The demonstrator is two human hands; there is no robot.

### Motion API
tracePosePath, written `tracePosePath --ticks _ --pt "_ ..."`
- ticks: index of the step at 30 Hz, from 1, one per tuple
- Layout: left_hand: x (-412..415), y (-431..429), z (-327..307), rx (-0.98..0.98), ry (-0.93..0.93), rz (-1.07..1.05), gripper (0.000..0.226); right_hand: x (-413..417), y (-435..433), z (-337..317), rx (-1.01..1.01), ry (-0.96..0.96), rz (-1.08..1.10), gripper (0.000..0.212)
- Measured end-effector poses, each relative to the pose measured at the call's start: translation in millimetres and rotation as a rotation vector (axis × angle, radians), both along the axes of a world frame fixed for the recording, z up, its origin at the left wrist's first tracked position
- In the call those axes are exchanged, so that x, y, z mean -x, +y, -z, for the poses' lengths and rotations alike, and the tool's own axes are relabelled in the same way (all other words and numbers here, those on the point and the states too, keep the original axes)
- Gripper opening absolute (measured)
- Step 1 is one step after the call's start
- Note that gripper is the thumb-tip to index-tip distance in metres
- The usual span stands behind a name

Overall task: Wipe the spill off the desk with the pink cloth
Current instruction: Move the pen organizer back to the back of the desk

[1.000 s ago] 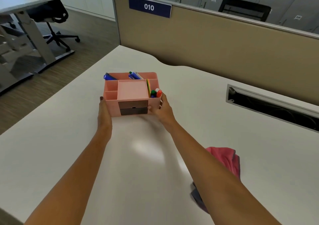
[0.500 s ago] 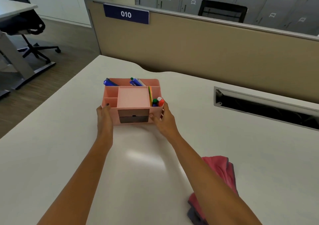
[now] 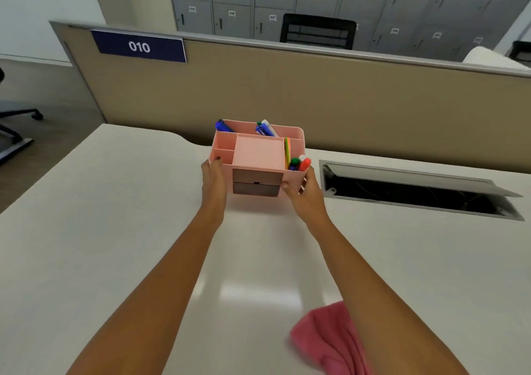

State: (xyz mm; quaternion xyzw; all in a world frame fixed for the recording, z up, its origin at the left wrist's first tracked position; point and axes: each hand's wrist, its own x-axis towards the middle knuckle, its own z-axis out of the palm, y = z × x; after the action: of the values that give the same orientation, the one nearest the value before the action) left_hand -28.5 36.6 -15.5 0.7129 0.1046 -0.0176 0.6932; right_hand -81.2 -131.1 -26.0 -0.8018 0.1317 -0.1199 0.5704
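Stretching out beneath both forearms, the white desk [image 3: 100, 231] is filling most of the view, with a tan partition [image 3: 316, 92] standing beyond the hands and carrying a blue "010" sign [image 3: 139, 46] up and to the left of them. Grey lockers [image 3: 373, 0] and a black chair back [image 3: 317, 31] are showing past the partition. An open cable slot [image 3: 416, 193] is lying in the desk just to the right of the right hand.

Between the two hands a pink desk organiser [image 3: 257, 156] is being held, its two dark drawers [image 3: 255, 183] facing the person; whether it is resting on the desk or lifted just off it cannot be told. The left hand [image 3: 213, 182] is pressing flat against the organiser's left side, thumb hooked over the rim. The right hand [image 3: 301, 195] is clasping the right front corner, thumb on the front face beside the drawers.

The pink cloth [image 3: 330, 340] is lying crumpled on the desk, well behind the hands and partly under the right forearm, touched by neither hand.

Blue pens [image 3: 265, 129] are leaning in the organiser's far compartments, and red and green markers [image 3: 300, 164] are standing just above the right hand's fingers.
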Motion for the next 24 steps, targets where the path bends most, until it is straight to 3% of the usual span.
tracePosePath --ticks 11,24 --pt "-84 -60 15 0.043 0.021 0.06 0.045 -65 -51 14 0.056 0.023 0.084 0.064" --pt "-101 -71 28 0.031 0.091 0.059 0.047 -79 -61 28 0.081 0.057 0.132 0.065"
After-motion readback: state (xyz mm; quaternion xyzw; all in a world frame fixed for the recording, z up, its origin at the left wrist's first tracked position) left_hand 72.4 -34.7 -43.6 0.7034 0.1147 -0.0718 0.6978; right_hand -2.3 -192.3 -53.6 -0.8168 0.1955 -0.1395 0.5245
